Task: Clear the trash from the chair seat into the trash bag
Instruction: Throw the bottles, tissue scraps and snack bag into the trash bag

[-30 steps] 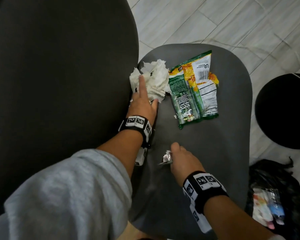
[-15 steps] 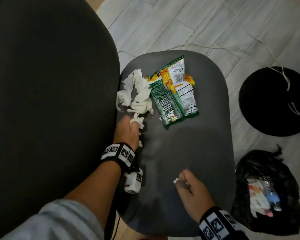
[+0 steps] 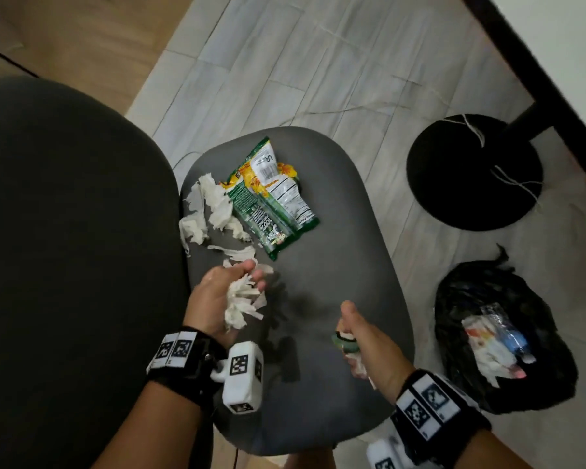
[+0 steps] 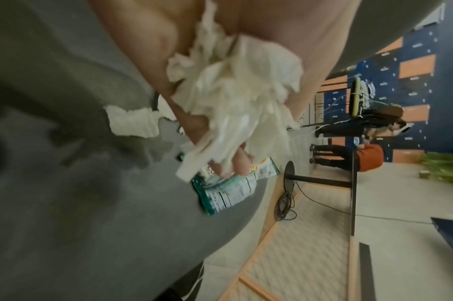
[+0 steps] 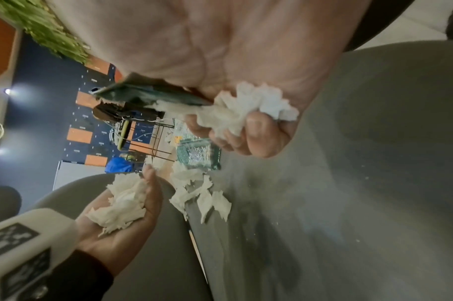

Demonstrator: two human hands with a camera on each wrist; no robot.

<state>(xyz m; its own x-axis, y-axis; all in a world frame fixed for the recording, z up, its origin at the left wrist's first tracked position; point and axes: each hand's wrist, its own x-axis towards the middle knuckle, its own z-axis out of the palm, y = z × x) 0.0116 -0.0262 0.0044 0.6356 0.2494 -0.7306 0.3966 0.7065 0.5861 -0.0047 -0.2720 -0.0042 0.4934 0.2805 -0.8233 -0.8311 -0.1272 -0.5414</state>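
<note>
Bare chair seat separates wrapper from trash bag.

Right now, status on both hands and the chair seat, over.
Left hand holds torn white tissue. Right hand grips crumpled tissue and a green scrap. Green snack wrapper and loose tissue shreds remain on grey seat. Black trash bag unobstructed.

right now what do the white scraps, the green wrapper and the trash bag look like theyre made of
White scraps: soft tissue paper, matte, torn and crumpled. Green snack wrapper: thin printed plastic film, glossy, creased. Trash bag: thin black plastic, slightly shiny, wrinkled.
</note>
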